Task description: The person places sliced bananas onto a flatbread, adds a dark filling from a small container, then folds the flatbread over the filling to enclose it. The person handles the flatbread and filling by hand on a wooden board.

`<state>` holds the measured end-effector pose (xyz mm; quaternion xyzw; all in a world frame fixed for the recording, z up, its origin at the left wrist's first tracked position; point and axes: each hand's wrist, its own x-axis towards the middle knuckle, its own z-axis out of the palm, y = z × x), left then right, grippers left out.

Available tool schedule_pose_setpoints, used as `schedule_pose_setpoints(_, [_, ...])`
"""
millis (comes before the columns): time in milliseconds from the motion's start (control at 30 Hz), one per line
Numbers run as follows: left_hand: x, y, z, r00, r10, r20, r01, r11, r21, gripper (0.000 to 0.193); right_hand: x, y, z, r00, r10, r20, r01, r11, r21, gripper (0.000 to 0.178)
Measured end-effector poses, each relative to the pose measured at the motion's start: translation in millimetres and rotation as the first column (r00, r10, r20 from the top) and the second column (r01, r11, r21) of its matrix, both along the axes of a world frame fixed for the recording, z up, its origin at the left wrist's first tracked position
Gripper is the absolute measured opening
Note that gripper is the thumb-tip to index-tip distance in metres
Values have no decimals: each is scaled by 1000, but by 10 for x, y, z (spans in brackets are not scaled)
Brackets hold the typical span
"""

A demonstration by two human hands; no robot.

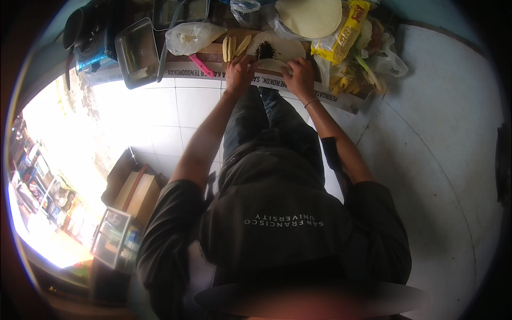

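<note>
At the top middle, the left hand (241, 73) and right hand (300, 76) pinch a round pastry wrapper (291, 49) with dark filling (264, 50).

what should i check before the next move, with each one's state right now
1. Left hand at the round wrapper's near edge: ok
2. Right hand at that edge too: ok
3. Dark filling lying on the wrapper: ok
4. Pink tool well away from the left hand: not ok, it lies close beside it
5. Firm pinch by both hands: cannot tell, fingers partly hidden
</note>
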<state>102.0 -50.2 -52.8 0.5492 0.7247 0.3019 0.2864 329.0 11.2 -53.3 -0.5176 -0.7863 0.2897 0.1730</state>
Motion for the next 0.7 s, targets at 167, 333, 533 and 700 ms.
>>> schedule_pose_setpoints(167, [-48, 43, 35, 997, -73, -24, 75, 995, 64, 28, 14, 5, -19, 1000, 9, 1, -9, 1000, -5, 19])
schedule_pose_setpoints(333, [-15, -42, 102, 902, -317, -293, 373, 914, 158, 26, -8, 43, 27, 1000, 19, 18, -20, 997, 70, 17])
schedule_pose_setpoints(533, [256, -211, 116, 843, -446, -302, 506, 847, 162, 31, -54, 254, 84, 984, 86, 157, -93, 995, 35, 12])
schedule_pose_setpoints(700, [321, -275, 106, 845, -394, -362, 462, 878, 122, 41, -135, 398, 128, 969, 138, 207, -152, 987, 54, 7])
